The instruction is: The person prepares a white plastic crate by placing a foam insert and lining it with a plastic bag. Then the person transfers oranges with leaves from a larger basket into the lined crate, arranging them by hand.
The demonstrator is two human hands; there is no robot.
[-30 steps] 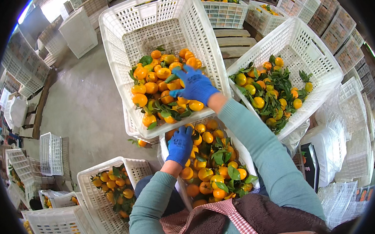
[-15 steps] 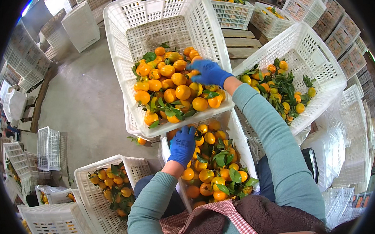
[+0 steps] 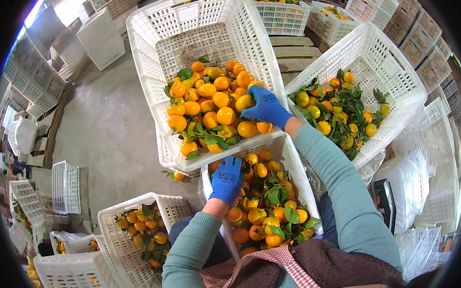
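Note:
My right hand [image 3: 266, 107], in a blue work glove, is in the right side of a large white crate [image 3: 148, 96] of leafy mandarins [image 3: 207, 89]. Its thumb and fingers are closed around a yellow-orange mandarin [image 3: 244, 102]. Below that crate's near rim, my left hand [image 3: 227, 178], gloved the same way, rests palm down at the upper left of a lined white box [image 3: 311, 205] of mandarins. Its fingers curl downward onto the fruit; whatever they hold is hidden under the glove.
At right stands a tilted white crate [image 3: 404, 101] with leafy, greener fruit. Another crate [image 3: 110, 211] of mandarins is at lower left. A stray mandarin [image 3: 179, 175] lies beside the big crate. Wooden pallets [image 3: 291, 53] and stacked crates [image 3: 371, 4] stand farther off.
My right hand has moved slightly right and nearer, and its fingers have closed around a mandarin. My left hand has stayed at the lined box, its fingers drawn closer together.

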